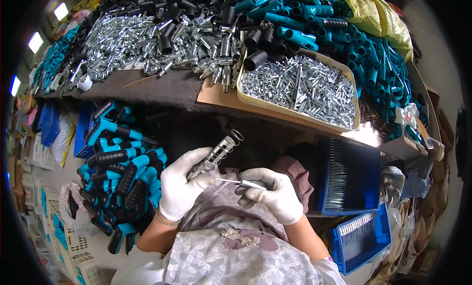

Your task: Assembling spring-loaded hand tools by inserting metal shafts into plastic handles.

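My left hand (pixel 181 185), in a white glove, grips a silver metal tube with side slots and a spring at its far end (pixel 220 150), held tilted up and away from me. My right hand (pixel 273 192), also gloved, pinches a thin metal pin (pixel 236 182) that points left toward the base of the tube. Both hands hover over my lap, just below the edge of the workbench (pixel 162 91).
A beige tray (pixel 244 99) of small silver parts sits on the bench, with heaps of silver tubes (pixel 132 39), black sleeves (pixel 258 44) and teal handles (pixel 373 59) behind. Finished teal-and-black handles (pixel 123 177) pile at my left. Blue bins of thin pins (pixel 344 182) stand at right.
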{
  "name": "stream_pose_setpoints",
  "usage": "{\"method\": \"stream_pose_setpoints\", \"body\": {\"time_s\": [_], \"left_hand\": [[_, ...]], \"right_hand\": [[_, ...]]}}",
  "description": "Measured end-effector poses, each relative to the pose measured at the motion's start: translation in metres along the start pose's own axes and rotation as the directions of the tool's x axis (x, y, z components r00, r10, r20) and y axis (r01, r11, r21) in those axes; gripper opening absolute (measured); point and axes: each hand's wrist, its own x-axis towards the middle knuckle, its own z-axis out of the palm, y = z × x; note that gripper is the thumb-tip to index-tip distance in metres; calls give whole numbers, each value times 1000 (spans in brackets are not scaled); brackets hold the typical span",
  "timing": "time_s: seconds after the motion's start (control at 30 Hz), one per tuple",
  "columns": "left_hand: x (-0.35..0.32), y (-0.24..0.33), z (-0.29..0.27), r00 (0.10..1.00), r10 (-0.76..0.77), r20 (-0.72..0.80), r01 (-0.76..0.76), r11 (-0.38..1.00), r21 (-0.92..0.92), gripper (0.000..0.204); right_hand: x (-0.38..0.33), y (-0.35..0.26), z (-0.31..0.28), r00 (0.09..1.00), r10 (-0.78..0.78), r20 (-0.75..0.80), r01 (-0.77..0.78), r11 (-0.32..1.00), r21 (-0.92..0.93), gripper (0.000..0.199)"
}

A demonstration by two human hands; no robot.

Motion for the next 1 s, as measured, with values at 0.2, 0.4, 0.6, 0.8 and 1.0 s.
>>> {"method": "stream_pose_setpoints", "body": {"time_s": [0.2, 0.4, 0.6, 0.8, 1.0], "left_hand": [[7, -12, -5, 958, 249, 145, -270, 951, 151, 49], [7, -14, -7, 885, 391, 254, -433, 891, 138, 47], [5, -12, -19, 917, 276, 289, -335, 924, 182, 45], [4, -12, -19, 920, 241, 310, -327, 907, 266, 33], [1, -15, -17, 915, 266, 303, -350, 896, 272, 28]], "right_hand": [[2, 2, -5, 999, 25, -43, -25, 1000, 11, 30], [10, 13, -10, 998, 32, -50, -35, 997, -75, 18], [-4, -11, -36, 906, -248, -342, 104, 916, -388, 9], [-27, -45, -42, 893, -318, -318, 161, 886, -435, 9], [-20, -57, -33, 928, -279, -246, 122, 853, -508, 11]]}}
